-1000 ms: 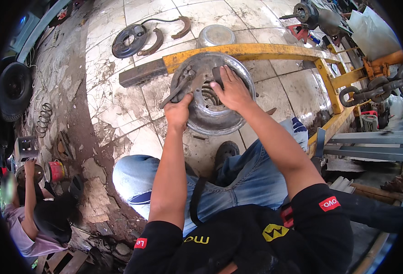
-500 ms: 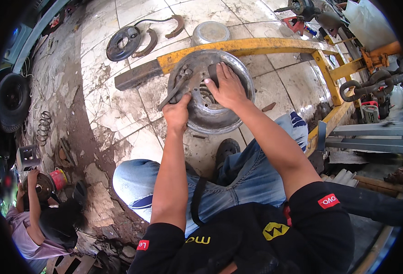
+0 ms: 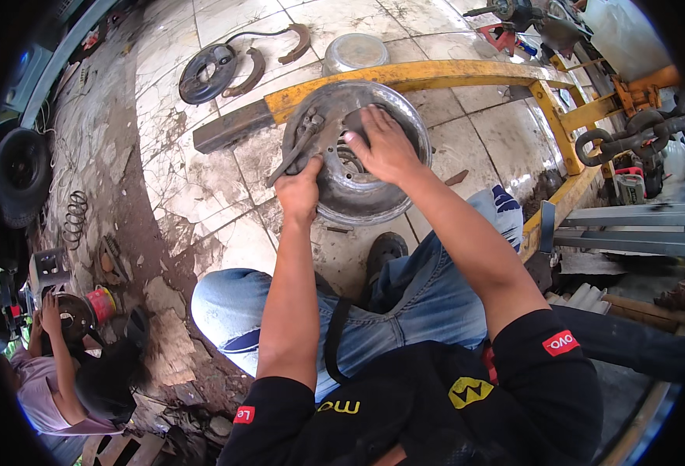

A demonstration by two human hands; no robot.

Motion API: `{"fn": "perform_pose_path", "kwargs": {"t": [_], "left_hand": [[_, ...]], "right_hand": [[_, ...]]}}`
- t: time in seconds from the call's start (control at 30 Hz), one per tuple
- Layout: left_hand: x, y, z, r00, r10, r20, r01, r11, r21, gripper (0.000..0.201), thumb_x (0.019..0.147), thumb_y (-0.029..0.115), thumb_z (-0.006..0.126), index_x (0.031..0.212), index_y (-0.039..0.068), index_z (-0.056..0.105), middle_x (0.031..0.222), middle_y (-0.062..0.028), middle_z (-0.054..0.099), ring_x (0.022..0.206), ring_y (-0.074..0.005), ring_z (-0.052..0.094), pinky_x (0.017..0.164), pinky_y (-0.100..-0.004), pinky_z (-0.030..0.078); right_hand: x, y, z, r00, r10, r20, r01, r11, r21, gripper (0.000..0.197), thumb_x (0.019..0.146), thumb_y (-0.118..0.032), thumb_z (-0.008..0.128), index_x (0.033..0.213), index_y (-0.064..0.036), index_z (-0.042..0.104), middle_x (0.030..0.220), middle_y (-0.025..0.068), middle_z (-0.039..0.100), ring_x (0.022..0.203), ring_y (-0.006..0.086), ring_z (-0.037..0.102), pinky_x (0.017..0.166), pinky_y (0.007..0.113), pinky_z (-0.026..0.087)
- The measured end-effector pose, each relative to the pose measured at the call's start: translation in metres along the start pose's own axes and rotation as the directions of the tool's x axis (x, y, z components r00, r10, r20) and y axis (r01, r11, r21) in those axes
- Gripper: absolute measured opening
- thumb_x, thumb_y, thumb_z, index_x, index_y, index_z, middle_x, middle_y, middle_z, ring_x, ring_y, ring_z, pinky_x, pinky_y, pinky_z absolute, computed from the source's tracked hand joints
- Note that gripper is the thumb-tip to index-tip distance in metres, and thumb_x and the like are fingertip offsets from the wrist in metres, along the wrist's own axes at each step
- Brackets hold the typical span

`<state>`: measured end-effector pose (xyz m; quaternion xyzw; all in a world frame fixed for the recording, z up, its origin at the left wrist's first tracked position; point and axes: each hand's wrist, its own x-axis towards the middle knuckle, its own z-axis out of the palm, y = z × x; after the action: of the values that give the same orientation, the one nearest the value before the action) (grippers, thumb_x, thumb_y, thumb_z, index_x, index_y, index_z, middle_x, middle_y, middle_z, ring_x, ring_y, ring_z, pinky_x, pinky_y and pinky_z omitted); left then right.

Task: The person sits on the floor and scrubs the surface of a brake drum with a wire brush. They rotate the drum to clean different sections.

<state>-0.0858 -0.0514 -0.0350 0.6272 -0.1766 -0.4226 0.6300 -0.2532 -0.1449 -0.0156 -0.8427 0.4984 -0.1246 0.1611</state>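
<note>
While my left hand (image 3: 299, 194) closes around the handle of a grey wrench (image 3: 294, 151), my right hand (image 3: 385, 144) lies open, pressed flat on the metal wheel rim (image 3: 358, 198). That rim sits on the tiled floor (image 3: 164, 140), touching a yellow steel frame (image 3: 435, 74).

yellow frame (image 3: 435, 74), metal bowl (image 3: 355, 53), brake shoes (image 3: 268, 58)

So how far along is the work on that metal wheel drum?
Already off: a round backing plate and curved brake shoes lie on the tiles. In hand: the left hand grips a wrench on the metal drum, while the right hand presses on its centre. What remains inside the drum is hidden.
</note>
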Motion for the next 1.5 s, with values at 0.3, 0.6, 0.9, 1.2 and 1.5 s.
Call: {"fn": "perform_pose_path", "kwargs": {"t": [0.3, 0.6, 0.9, 1.2, 1.5], "left_hand": [[-0.001, 0.001, 0.002, 1.000, 0.019, 0.008, -0.018, 0.999, -0.049, 0.040, 0.078, 0.009, 0.077, 0.112, -0.008, 0.065, 0.108, -0.0130, 0.067, 0.094, -0.0222, 0.064, 0.086, -0.0323, 0.049], [-0.006, 0.009, 0.006, 1.000, -0.003, -0.022, 0.002, 1.000, -0.012, 0.043, 0.077, 0.008, 0.078, 0.114, -0.009, 0.064, 0.110, -0.0141, 0.068, 0.095, -0.0222, 0.064, 0.087, -0.0325, 0.050], [-0.005, 0.001, 0.006, 0.999, 0.016, -0.032, -0.016, 1.000, -0.021, 0.040, 0.078, 0.007, 0.078, 0.113, -0.009, 0.066, 0.110, -0.0155, 0.069, 0.095, -0.0223, 0.065, 0.087, -0.0327, 0.051], [-0.003, 0.006, 0.005, 0.999, -0.035, -0.020, 0.034, 0.999, -0.038, 0.042, 0.077, 0.008, 0.079, 0.113, -0.010, 0.065, 0.107, -0.0146, 0.069, 0.092, -0.0220, 0.065, 0.085, -0.0316, 0.051], [-0.002, 0.004, 0.005, 1.000, -0.001, 0.000, 0.001, 1.000, -0.012, 0.040, 0.079, 0.008, 0.077, 0.113, -0.008, 0.064, 0.107, -0.0128, 0.068, 0.092, -0.0212, 0.065, 0.084, -0.0322, 0.051]], "right_hand": [[-0.002, 0.004, 0.001, 0.985, -0.167, -0.038, 0.168, 0.986, 0.006, 0.074, 0.101, -0.054, 0.038, 0.146, 0.0047, 0.036, 0.150, 0.0272, 0.037, 0.141, 0.0394, 0.035, 0.118, 0.044, 0.027], [0.002, 0.006, -0.001, 0.999, -0.033, -0.037, 0.034, 0.999, 0.023, 0.076, 0.100, -0.053, 0.039, 0.145, 0.0077, 0.035, 0.150, 0.0289, 0.036, 0.140, 0.0409, 0.035, 0.118, 0.043, 0.027], [0.002, -0.010, 0.003, 0.999, -0.033, -0.025, 0.030, 0.995, -0.092, 0.078, 0.099, -0.056, 0.040, 0.147, 0.0059, 0.034, 0.152, 0.0279, 0.033, 0.141, 0.0405, 0.033, 0.118, 0.044, 0.026], [-0.002, -0.003, -0.002, 0.999, -0.025, 0.021, 0.026, 0.999, -0.032, 0.083, 0.099, -0.058, 0.038, 0.146, 0.0101, 0.030, 0.153, 0.0307, 0.029, 0.143, 0.0418, 0.030, 0.119, 0.045, 0.024], [-0.014, -0.029, -0.019, 0.902, 0.374, 0.215, -0.334, 0.921, -0.200, 0.091, 0.097, -0.059, 0.043, 0.148, 0.0136, 0.023, 0.153, 0.0343, 0.026, 0.143, 0.0436, 0.029, 0.116, 0.047, 0.029]]}}
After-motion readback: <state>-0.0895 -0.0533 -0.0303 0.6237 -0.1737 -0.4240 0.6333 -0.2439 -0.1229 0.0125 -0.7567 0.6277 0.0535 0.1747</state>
